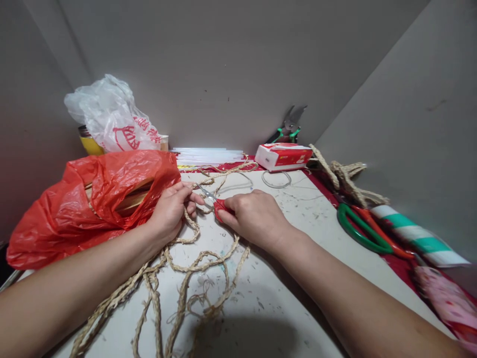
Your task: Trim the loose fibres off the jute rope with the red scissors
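Braided straw rope (182, 301) lies in loose loops across the middle of the white surface (316, 248) and over its near edge. Left hand (172, 206): thumb and forefinger pinching a thin bit of rope, other fingers curled. Right hand (257, 216): fingers wrapped around the handles of small red-handled scissors (208, 194), blades directed at the left fingertips; blade contact with rope cannot be told. Left edge: red plastic bag (93, 214), beside the left hand. Far edge: translucent sticks (208, 156); red-and-white tissue pack (283, 157) toward the far right corner. Right edge: green-handled scissors (350, 231), near a green-and-white striped roll (421, 236).
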The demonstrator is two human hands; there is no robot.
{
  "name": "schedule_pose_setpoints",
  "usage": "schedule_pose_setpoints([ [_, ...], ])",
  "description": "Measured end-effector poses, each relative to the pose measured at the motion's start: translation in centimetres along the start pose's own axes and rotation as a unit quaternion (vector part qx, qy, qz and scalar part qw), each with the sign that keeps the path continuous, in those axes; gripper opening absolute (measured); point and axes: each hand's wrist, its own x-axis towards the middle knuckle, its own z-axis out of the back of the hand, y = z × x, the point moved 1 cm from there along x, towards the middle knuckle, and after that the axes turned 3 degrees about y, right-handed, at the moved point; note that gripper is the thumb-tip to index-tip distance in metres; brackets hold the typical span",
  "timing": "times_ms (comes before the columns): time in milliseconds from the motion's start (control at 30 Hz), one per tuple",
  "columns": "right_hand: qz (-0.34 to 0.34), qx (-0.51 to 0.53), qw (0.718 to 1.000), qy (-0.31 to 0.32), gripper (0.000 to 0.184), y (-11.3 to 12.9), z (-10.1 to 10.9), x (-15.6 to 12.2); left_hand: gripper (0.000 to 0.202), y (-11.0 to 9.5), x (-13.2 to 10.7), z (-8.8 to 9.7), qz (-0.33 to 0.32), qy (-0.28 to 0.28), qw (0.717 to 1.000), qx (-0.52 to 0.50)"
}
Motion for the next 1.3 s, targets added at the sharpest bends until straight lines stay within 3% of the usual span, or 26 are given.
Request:
schedule_pose_setpoints([
  [533,-0.065,0.094,0.993,-0.027,0.033,-1.0,-0.6,0.3,0.011,-0.3,-0.1,-0.1,0.03,0.032,0.999,-0.031],
  [800,-0.044,0.135,0.988,-0.058,0.031,-1.1,0.1,0.0,0.013,-0.4,0.1,0.1,-0.039,-0.007,0.999,-0.023],
  [1067,0.02,0.045,0.996,-0.071,0.028,-0.7,0.2,0.0,0.019,-0.3,0.2,0.2,-0.067,-0.048,0.996,-0.028],
  [1300,0.015,-0.018,0.995,-0.093,0.035,-0.8,0.1,-0.1,0.016,-0.2,0.0,-0.2,-0.028,-0.021,0.998,-0.048],
])
